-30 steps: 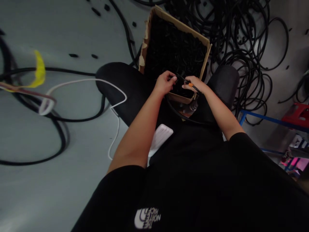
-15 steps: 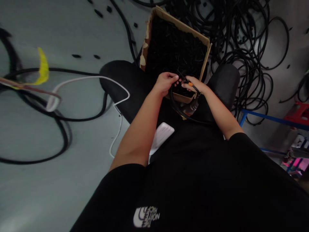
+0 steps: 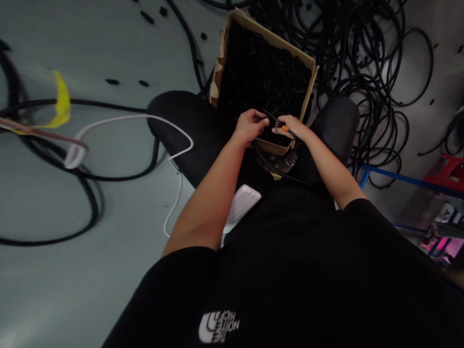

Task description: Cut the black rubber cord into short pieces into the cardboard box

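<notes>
Though glossy, grey floor [image 3: 126, 280] around box [image 3: 277, 41]

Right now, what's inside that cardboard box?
The cardboard box holds a heap of small black pieces. The left hand and right hand hide part of its near end; whatever lies beneath the top layer is covered.

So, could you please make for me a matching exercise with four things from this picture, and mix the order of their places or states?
Things:
1. box
2. tool
3. white block
4. cables

Places or states:
A. partly orange, in the right hand
B. in a looped heap on the floor
C. open, with many small black pieces inside
D. on the lap, beside the left forearm

Right pairs: 1-C, 2-A, 3-D, 4-B
</notes>
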